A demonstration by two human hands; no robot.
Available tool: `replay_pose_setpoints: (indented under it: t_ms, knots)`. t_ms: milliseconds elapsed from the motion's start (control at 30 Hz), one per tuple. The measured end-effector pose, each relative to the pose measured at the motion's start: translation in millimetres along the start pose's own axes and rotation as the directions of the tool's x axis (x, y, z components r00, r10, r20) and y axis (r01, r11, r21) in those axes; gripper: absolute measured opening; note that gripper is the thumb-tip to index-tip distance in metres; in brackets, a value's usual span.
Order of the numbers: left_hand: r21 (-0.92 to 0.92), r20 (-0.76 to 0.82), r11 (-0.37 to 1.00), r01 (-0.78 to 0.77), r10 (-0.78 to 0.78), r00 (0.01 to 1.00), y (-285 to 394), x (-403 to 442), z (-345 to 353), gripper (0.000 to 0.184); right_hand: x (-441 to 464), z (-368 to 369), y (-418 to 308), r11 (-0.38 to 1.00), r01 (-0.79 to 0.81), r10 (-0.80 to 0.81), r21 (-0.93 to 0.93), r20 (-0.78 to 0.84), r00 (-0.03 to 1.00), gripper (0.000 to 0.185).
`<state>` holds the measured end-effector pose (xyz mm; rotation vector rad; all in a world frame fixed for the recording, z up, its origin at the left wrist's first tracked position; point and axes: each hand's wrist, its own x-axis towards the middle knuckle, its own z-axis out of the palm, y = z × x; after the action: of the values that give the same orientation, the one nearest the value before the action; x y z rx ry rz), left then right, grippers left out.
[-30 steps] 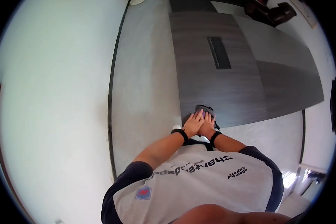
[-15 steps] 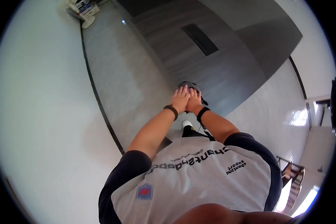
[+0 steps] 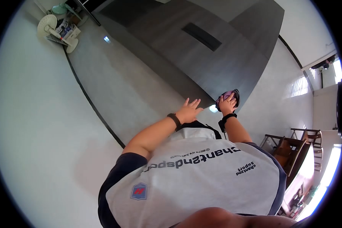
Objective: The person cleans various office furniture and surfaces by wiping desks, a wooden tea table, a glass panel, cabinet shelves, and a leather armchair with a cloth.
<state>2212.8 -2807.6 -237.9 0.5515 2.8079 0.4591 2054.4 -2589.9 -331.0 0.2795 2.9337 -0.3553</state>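
Observation:
My right hand (image 3: 228, 105) rests on a dark pouch-like item with a purple patch (image 3: 227, 94), at the near corner of the dark grey table (image 3: 209, 68). Its fingers are spread over the item, and whether they grip it cannot be made out. To the left, my left hand (image 3: 189, 112) hangs in the air beside the table edge, fingers apart and nothing in it. Dark bands circle both wrists. Below the hands shows the light shirt with printed lettering.
A dark rectangular panel (image 3: 202, 36) is set in the tabletop. White fans (image 3: 47, 26) and a box stand at the upper left by the wall. Wooden chairs (image 3: 288, 152) are at the right. Grey floor (image 3: 117, 72) runs between wall and table.
My hands, together on the item before, have parted. The right has moved right with the item, while the left has come off it. The view has turned, bringing fans and chairs into sight.

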Motion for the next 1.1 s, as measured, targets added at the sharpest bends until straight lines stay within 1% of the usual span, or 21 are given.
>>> replay_pose_setpoints:
  t_ms: [100,133,200,233,300,333,433,467,567,600,633,700,733,833,867,933,967,1000,1033,1100]
  knots:
    - [-0.007,0.025,0.999,0.043,-0.043,0.999,-30.2,-4.9,-0.1,0.067,-16.8,2.4,-45.6,0.976,0.212,-0.206,-0.055,0.106,0.973,0.091]
    - [-0.02,0.028,0.997,0.07,-0.069,0.997,-42.1,-4.6,0.9,0.067,-20.8,3.8,-67.0,0.958,0.273,-0.263,-0.084,0.115,0.958,0.09]
    - [-0.047,0.038,0.99,0.136,-0.134,0.99,-62.8,-3.2,-2.6,0.067,-11.4,16.4,-112.2,0.947,0.312,-0.302,-0.081,0.119,0.946,0.09]
    - [-0.089,0.036,0.981,0.175,-0.172,0.984,-76.4,-6.5,-4.1,0.067,-6.4,26.2,-140.4,0.935,0.346,-0.336,-0.079,0.119,0.934,0.089]
    - [-0.103,0.011,0.977,0.189,-0.188,0.982,-114.1,-18.2,-9.3,0.068,-0.1,41.8,-207.6,0.887,0.459,-0.454,-0.055,0.086,0.887,0.09]
    - [-0.092,0.009,0.976,0.197,-0.197,0.98,-135.3,-24.1,-13.4,0.068,2.7,49.3,-242.1,0.858,0.512,-0.509,-0.041,0.071,0.858,0.09]
    - [-0.048,0.057,0.959,0.28,-0.277,0.959,-210.5,-29.9,-19.7,0.069,10.6,70.7,-344.0,0.798,0.601,-0.595,-0.043,0.102,0.797,0.089]
    - [-0.075,-0.003,0.953,0.294,-0.295,0.956,-243.0,-30.0,-11.9,0.069,12.2,78.6,-377.7,0.78,0.625,-0.619,-0.026,0.118,0.777,0.09]
    - [-0.065,-0.068,0.905,0.421,-0.425,0.903,-300.6,-20.0,-51.4,0.07,18.7,95.3,-464.9,0.705,0.709,-0.689,-0.019,0.219,0.691,0.093]
    - [-0.059,-0.126,0.896,0.441,-0.445,0.887,-323.6,-15.9,-54.3,0.068,25.0,103.6,-489.3,0.682,0.731,-0.71,-0.004,0.237,0.663,0.094]
    - [-0.092,-0.1,0.869,0.485,-0.493,0.864,-340.3,-11.2,-53.6,0.068,30.3,111.7,-506.1,0.667,0.745,-0.73,0.014,0.21,0.65,0.096]
    - [-0.156,-0.047,0.81,0.566,-0.578,0.815,-358.7,-3.6,-72.5,0.068,36.4,109.0,-532.4,0.657,0.753,-0.735,0.016,0.232,0.637,0.099]
    - [-0.163,-0.057,0.802,0.575,-0.59,0.806,-359.9,-2.5,-77.9,0.068,40.0,107.3,-538.1,0.64,0.768,-0.744,0.007,0.253,0.618,0.1]
    - [-0.265,-0.097,0.805,0.531,-0.571,0.815,-374.9,-6.5,-75.9,0.068,50.2,102.1,-552.5,0.587,0.81,-0.765,-0.021,0.313,0.563,0.103]
    - [-0.291,-0.132,0.789,0.542,-0.594,0.794,-365.3,2.7,-67.8,0.069,57.2,97.0,-539.1,0.569,0.822,-0.775,-0.024,0.319,0.546,0.104]
    - [-0.358,-0.183,0.751,0.554,-0.639,0.747,-394.1,-1.5,-68.3,0.072,60.0,103.1,-564.1,0.537,0.841,-0.783,-0.065,0.333,0.526,0.103]
    - [-0.355,-0.219,0.755,0.551,-0.64,0.736,-382.1,9.4,-67.0,0.073,65.9,103.7,-550.9,0.521,0.848,-0.791,-0.096,0.319,0.522,0.101]
    - [-0.355,-0.251,0.759,0.546,-0.64,0.726,-386.6,14.6,-77.7,0.075,69.9,107.6,-557.1,0.506,0.853,-0.796,-0.13,0.31,0.52,0.099]
    - [-0.355,-0.282,0.763,0.539,-0.638,0.717,-399.4,18.5,-91.7,0.076,73.3,112.0,-569.3,0.516,0.849,-0.801,-0.111,0.29,0.524,0.096]
    - [-0.37,-0.272,0.799,0.474,-0.581,0.767,-455.5,25.8,-120.0,0.078,79.3,126.2,-612.7,0.536,0.841,-0.804,-0.074,0.26,0.535,0.09]
